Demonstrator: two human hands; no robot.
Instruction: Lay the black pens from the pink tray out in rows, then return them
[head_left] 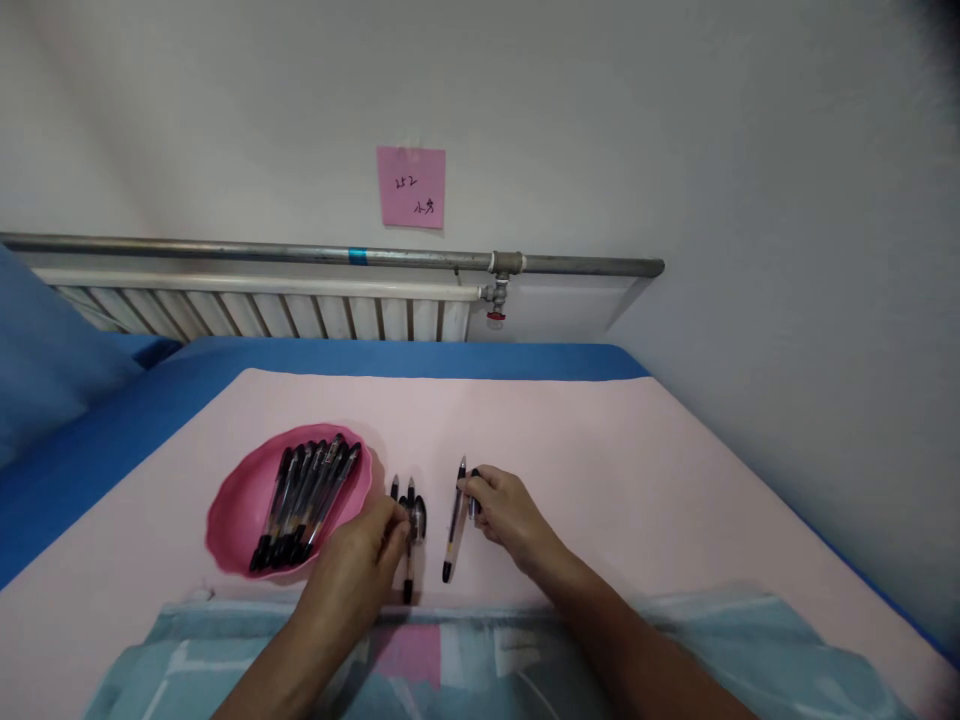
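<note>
plain room with a radiator (301, 315)

On the pink note (411, 190) on the wall (570, 120) facing me, I read "252" above unclear handwritten characters.

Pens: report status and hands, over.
Right hand pinching one pen. Left hand at loose pens, partly hiding them. Pink bowl holding more pens, to the left.
</note>
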